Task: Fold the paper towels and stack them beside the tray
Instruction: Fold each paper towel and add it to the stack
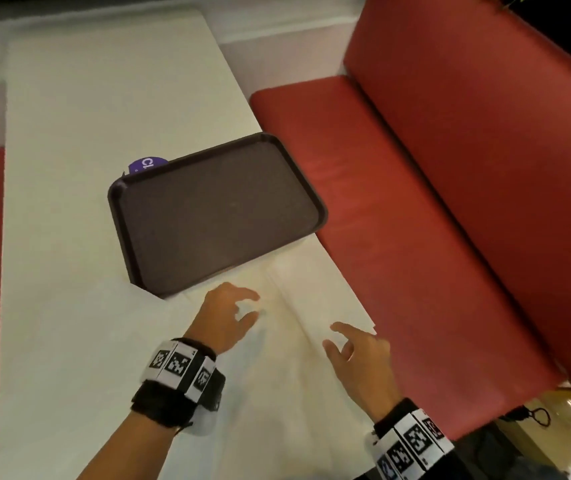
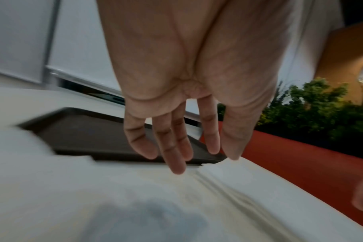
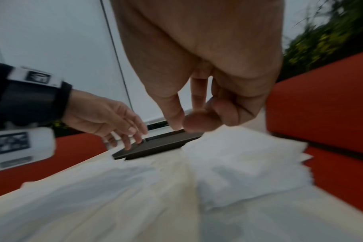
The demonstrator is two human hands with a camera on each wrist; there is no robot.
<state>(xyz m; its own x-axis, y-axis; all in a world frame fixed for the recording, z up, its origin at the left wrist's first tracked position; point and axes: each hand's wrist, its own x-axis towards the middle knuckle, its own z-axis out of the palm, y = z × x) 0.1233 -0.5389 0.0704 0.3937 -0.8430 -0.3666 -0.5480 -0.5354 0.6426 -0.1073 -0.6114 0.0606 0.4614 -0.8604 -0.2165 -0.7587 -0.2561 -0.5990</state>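
A dark brown tray (image 1: 214, 209) lies on the white table (image 1: 97, 109), with one corner going over the table edge toward the red bench (image 1: 398, 216). From under the far side of the tray a purple round thing (image 1: 147, 163) shows a little; on it the white letters "Cl" can be read, the rest is hidden by the tray. The paper towels (image 1: 315, 299) lie spread and creased on the table just at the near side of the tray, reaching to the table edge by the bench. One corner of them seems to go under the near rim of the tray, but the blur does not let me be sure.

The left hand (image 1: 227, 318) hovers over the towels near the tray, fingers loosely spread, holding nothing. The right hand (image 1: 360, 358) is above the towels farther from the tray, on the bench side; its index finger points out and the others are half curled, with nothing between them.

Both wrists carry black bands (image 1: 180, 375) with white square code markers. Behind the bench, green plants (image 2: 313, 106) stand, and beyond the tray there are white wall panels (image 3: 52, 41).
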